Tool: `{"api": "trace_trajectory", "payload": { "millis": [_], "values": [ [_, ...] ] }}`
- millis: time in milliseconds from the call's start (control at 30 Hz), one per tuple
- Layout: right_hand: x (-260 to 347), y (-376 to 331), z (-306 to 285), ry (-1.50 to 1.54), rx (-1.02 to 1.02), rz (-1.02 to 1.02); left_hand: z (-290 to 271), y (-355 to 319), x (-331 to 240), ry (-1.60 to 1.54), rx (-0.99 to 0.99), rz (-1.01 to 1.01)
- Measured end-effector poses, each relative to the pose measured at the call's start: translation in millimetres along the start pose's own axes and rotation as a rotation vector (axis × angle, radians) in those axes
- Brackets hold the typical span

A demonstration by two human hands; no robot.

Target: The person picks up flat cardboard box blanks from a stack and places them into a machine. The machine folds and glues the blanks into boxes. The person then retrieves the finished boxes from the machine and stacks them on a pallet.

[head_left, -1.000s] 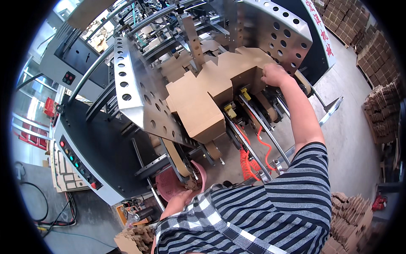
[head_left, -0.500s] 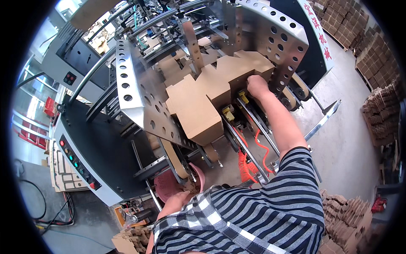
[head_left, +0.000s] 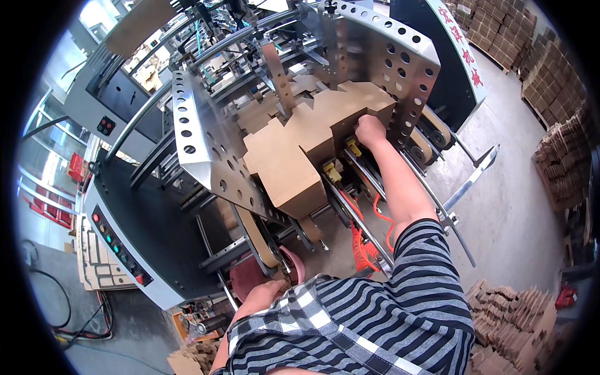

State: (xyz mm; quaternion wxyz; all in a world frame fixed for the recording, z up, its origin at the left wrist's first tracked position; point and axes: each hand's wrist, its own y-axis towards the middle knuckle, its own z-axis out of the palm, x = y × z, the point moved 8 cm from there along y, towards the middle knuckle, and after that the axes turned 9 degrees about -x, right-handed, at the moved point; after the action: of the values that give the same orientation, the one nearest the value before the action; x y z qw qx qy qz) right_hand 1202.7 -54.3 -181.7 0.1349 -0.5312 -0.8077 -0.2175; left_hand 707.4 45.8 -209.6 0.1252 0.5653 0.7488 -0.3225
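Resting at the brown cardboard [head_left: 284, 170] — a curled right hand [head_left: 371, 130].

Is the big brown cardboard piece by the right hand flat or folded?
Folded: the big brown cardboard piece has front panels bending down from its broad top.

This looks like a factory workshop for cardboard packaging: folded brown cardboard cartons [head_left: 287, 178] lie between upright silver perforated metal plates [head_left: 209, 165] on a large machine, with a dark strip of round coloured push buttons [head_left: 116, 248] at left. Tall stacks of brown cardboard [head_left: 497, 28] at upper right and jagged-edged brown cardboard piles [head_left: 509, 319] at lower right line the smooth grey floor [head_left: 500, 219].
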Motion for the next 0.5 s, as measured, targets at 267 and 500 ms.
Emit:
{"api": "trace_trajectory", "payload": {
  "millis": [267,500],
  "values": [
    [22,-14,-2,0.013,0.009,0.057,11,-10,19,-0.034,-0.014,-0.057],
    [28,-19,-3,-0.128,0.025,-0.091,4,-5,10,-0.027,-0.005,-0.009]
  ]
}}
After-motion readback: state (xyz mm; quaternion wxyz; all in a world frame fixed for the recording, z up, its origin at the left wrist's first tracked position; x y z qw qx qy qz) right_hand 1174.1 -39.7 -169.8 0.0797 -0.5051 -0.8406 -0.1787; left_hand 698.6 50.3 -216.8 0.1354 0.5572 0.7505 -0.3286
